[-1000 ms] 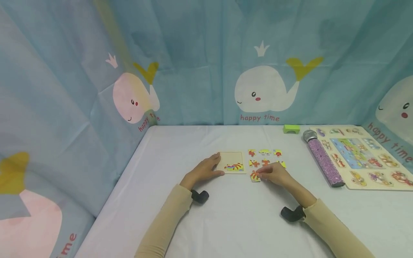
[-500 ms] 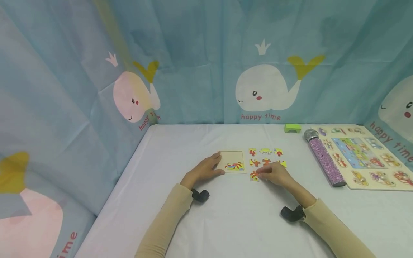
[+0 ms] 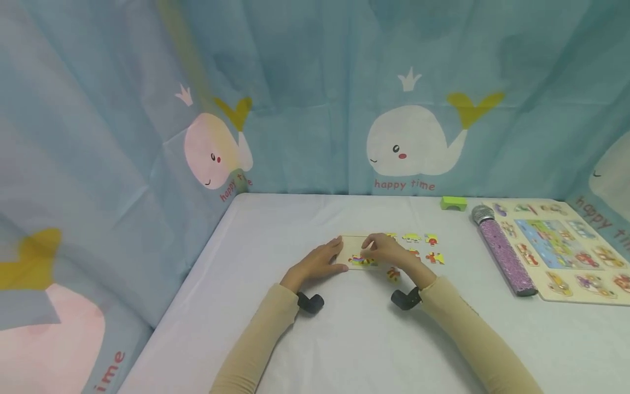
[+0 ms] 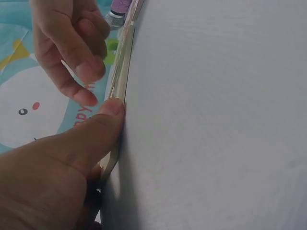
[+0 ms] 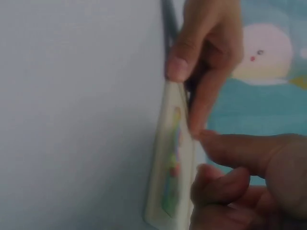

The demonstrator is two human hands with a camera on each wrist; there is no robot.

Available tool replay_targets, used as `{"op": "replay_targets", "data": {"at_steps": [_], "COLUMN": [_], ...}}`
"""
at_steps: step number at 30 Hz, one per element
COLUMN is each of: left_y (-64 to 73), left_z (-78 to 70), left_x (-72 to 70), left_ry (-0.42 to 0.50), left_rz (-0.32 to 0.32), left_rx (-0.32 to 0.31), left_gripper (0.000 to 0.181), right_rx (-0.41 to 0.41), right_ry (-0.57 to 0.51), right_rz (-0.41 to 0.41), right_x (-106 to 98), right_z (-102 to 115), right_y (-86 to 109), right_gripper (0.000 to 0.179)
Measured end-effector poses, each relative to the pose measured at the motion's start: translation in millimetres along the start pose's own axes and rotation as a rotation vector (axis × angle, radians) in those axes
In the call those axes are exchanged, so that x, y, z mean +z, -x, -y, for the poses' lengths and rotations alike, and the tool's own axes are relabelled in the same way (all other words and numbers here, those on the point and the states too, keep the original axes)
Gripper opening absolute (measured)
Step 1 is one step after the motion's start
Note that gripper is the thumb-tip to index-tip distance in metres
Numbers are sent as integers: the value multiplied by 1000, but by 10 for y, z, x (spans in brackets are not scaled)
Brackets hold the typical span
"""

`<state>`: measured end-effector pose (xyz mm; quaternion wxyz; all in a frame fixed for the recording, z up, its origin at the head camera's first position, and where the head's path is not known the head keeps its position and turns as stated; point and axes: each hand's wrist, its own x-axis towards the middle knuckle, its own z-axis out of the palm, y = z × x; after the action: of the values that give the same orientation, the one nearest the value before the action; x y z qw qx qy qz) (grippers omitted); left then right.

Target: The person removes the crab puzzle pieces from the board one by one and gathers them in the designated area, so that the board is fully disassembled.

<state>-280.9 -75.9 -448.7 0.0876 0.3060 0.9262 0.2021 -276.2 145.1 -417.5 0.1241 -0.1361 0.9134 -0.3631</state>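
My left hand (image 3: 316,262) grips the left end of a small wooden puzzle board (image 3: 350,245), thumb along the near edge and fingers at the far side. Joined colourful puzzle pieces (image 3: 355,260) lie along the board's near side. Over the board's right part hovers my right hand (image 3: 388,250), its fingers loosely bent toward those pieces. In the left wrist view a gap shows between the right thumb and the fingers (image 4: 86,72), with nothing seen in it. A red-and-yellow puzzle piece (image 3: 393,274) lies on the cloth just below the right wrist.
Several loose pieces, such as a red-and-yellow one (image 3: 435,258), lie right of the board, some partly hidden by the right hand. Farther right, a glittery purple microphone (image 3: 507,256) lies against a larger peg puzzle (image 3: 553,282). A green block (image 3: 453,203) stands at the back edge.
My right hand has left the lower loose piece and moved left over the board, and that piece stays on the cloth. The left hand keeps its hold. The head view has shifted slightly.
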Motion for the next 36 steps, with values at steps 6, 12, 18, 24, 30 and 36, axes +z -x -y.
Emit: {"op": "replay_targets", "data": {"at_steps": [6, 12, 18, 24, 30, 36], "left_y": [-2, 14, 20, 12, 14, 11], "left_z": [12, 12, -2, -18, -30, -19], "left_x": [38, 53, 43, 29, 21, 19], "left_ry": [-1, 2, -7, -15, -14, -19], "left_rz": [-21, -6, -24, -25, -21, -26], "left_rx": [18, 16, 27, 22, 8, 23], "left_gripper": [77, 77, 75, 75, 75, 75], "right_rx": [0, -50, -52, -43, -73, -98], "right_ry": [9, 30, 58, 44, 55, 60], "right_rz": [9, 34, 13, 22, 14, -3], "right_x": [143, 227, 238, 226, 225, 245], "right_z": [14, 0, 13, 9, -12, -9], "right_y": [-56, -37, -35, -38, -19, -6], "right_gripper": [25, 23, 21, 22, 24, 23]}}
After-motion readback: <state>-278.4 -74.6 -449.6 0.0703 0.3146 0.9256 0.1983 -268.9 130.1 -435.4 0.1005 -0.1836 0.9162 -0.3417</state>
